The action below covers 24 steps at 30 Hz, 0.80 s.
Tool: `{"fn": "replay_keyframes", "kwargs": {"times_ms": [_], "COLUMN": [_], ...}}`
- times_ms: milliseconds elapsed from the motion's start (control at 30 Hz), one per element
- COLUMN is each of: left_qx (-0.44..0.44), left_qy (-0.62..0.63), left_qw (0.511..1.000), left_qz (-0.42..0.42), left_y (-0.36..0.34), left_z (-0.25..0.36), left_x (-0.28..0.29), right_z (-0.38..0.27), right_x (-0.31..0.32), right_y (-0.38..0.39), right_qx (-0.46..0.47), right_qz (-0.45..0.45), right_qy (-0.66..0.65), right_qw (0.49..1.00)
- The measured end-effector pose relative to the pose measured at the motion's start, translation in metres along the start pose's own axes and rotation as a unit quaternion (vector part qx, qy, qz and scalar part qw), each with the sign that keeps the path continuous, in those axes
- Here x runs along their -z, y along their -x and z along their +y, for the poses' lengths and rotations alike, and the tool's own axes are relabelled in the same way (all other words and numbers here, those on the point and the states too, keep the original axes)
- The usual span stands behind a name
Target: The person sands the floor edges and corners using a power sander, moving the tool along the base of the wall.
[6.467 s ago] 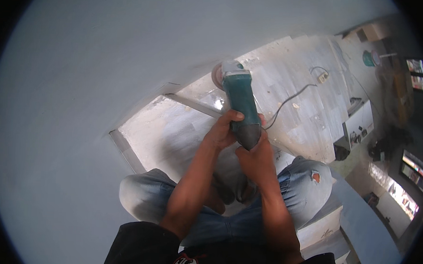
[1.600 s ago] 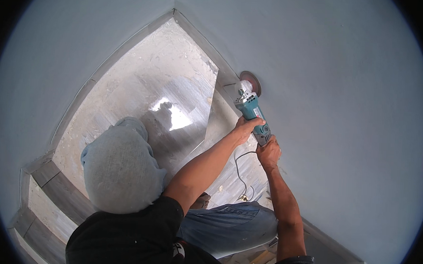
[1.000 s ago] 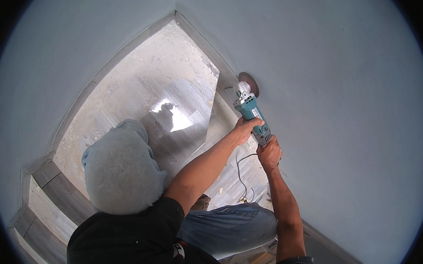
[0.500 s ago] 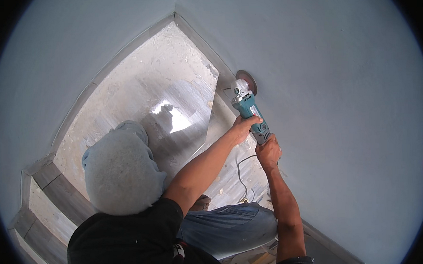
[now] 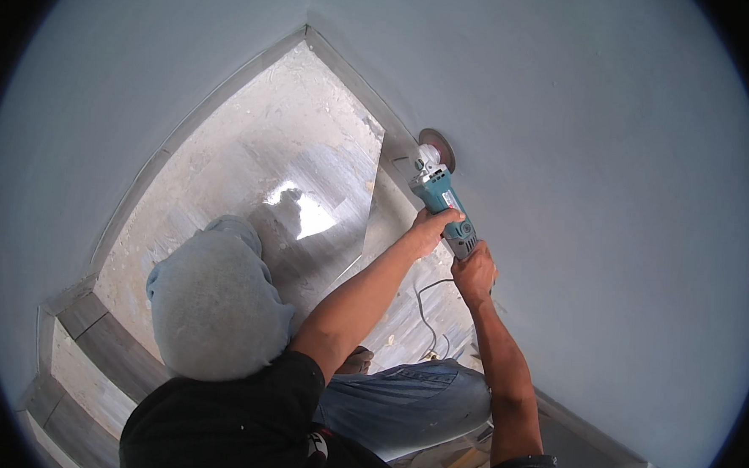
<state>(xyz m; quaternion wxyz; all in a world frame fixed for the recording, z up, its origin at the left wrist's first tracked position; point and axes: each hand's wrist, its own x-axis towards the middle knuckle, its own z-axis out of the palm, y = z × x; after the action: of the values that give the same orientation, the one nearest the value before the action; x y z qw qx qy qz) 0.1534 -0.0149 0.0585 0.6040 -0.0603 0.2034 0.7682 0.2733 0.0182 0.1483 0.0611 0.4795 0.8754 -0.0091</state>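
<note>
Left hand (image 5: pixel 431 228) and right hand (image 5: pixel 474 273) curl round the grinder (image 5: pixel 446 197); I fear a slip would make its disc (image 5: pixel 444 144) gouge the wall (image 5: pixel 596 203).

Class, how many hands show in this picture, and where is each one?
2: the left hand grips the middle of the teal angle grinder; the right hand holds its rear end.

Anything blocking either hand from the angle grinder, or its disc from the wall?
Nothing visible: left hand and right hand both grip the angle grinder. Nothing shows between its disc and the wall; whether they touch is unclear.
</note>
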Motion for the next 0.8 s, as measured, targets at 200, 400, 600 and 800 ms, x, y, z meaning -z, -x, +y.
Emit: {"fn": "replay_keyframes", "kwargs": {"times_ms": [200, 400, 600, 800], "left_qx": [-0.009, 0.007, 0.002, -0.006], "left_qy": [0.005, -0.005, 0.002, -0.029], "left_qw": [1.000, 1.000, 1.000, 0.999], "left_qz": [0.008, 0.008, 0.002, 0.021], "left_y": [0.001, 0.003, 0.004, 0.011], "left_z": [0.002, 0.011, 0.003, 0.013], "left_x": [-0.003, -0.005, -0.005, -0.010], "right_z": [-0.003, -0.009, -0.005, -0.008], "right_x": [0.007, 0.011, 0.010, 0.013], "right_y": [0.003, 0.003, 0.005, 0.006], "right_qx": [-0.006, -0.009, -0.019, -0.004], "right_qz": [-0.001, 0.007, -0.003, 0.004], "right_qy": [-0.012, -0.014, -0.001, -0.030], "right_qw": [1.000, 1.000, 1.000, 1.000]}}
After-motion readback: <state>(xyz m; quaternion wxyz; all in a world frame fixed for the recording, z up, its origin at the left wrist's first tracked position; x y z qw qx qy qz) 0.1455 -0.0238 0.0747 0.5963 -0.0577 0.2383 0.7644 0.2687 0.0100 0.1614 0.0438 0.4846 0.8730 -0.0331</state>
